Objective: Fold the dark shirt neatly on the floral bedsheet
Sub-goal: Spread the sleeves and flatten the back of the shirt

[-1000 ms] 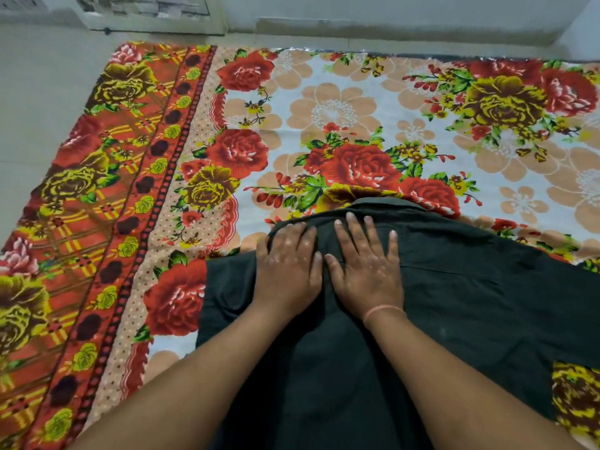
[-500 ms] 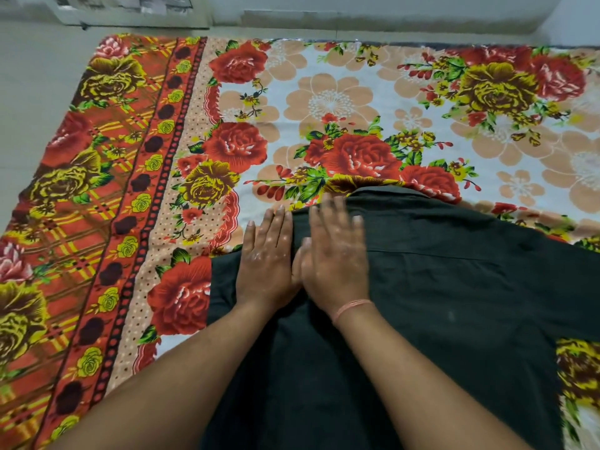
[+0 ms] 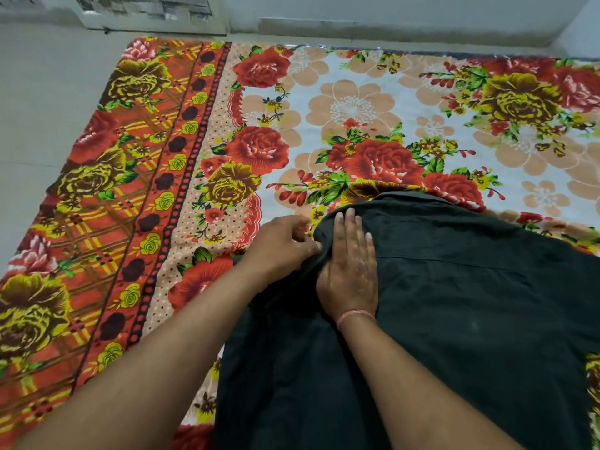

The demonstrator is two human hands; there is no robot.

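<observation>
1. Your right hand (image 3: 349,271) lies flat on the dark shirt (image 3: 454,303), palm down. Its fingers are straight, close together and point away from you, pressing the cloth near the shirt's far left corner.
2. Your left hand (image 3: 282,245) sits just beside it, knuckles up. Its fingers are curled and pinch the shirt's left edge right against the side of your right hand.
3. So your hands are together, side by side: one is flat on the shirt and the other is clamped on its edge.
4. Where you pinch, the cloth rises into a small ridge that curves round your right fingertips.
5. A thin pink thread band (image 3: 355,316) circles your right wrist.
6. Both forearms come in from the bottom of the view. The left one crosses the shirt's left side.
7. The shirt lies spread on the floral bedsheet (image 3: 357,76) and fills the lower right of the view, running out past the bottom edge. A seam runs across it to the right of your right hand, and its far edge lies over a red rose print.
8. The bedsheet has a pale centre with peach flowers and red roses. On the left is an orange-red checked border with yellow roses.
9. The sheet lies on a pale floor (image 3: 42,92), with a wall (image 3: 389,11) along its far side.
</observation>
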